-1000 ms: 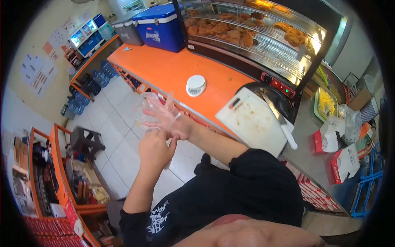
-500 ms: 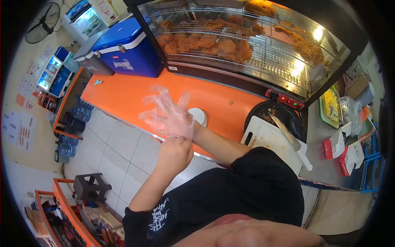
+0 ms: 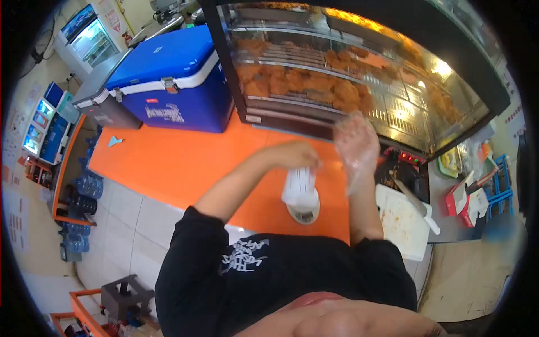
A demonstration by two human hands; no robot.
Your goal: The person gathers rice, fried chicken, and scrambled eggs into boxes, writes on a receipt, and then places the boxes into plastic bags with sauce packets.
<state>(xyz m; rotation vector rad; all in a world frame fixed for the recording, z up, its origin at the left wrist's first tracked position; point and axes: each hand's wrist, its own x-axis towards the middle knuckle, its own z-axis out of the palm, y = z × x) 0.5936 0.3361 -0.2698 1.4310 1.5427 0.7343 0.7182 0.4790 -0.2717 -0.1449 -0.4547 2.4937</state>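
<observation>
My left hand [image 3: 295, 155], bare, is closed on the top of a white printed packet [image 3: 300, 184]. The packet hangs over the white round scale [image 3: 305, 217] and hides part of it; whether the two touch is unclear. A clear plastic glove covers my right hand [image 3: 357, 147], which is raised with its fingers up and holding nothing. It is in front of the lower edge of the glass food warmer [image 3: 331, 128], where fried pieces [image 3: 314, 84] lie on racks.
The orange counter [image 3: 168, 163] carries a blue cooler [image 3: 174, 84] and a grey cooler [image 3: 106, 109]. At the right are a white cutting board [image 3: 400, 224], a knife [image 3: 418, 206] and red-and-white boxes [image 3: 469, 205]. A dark stool [image 3: 128, 300] stands on the floor.
My hands have moved apart and right of where they were. The left let go of the glove's cuff and took hold of the white packet. The view has shifted, with the coolers now larger.
</observation>
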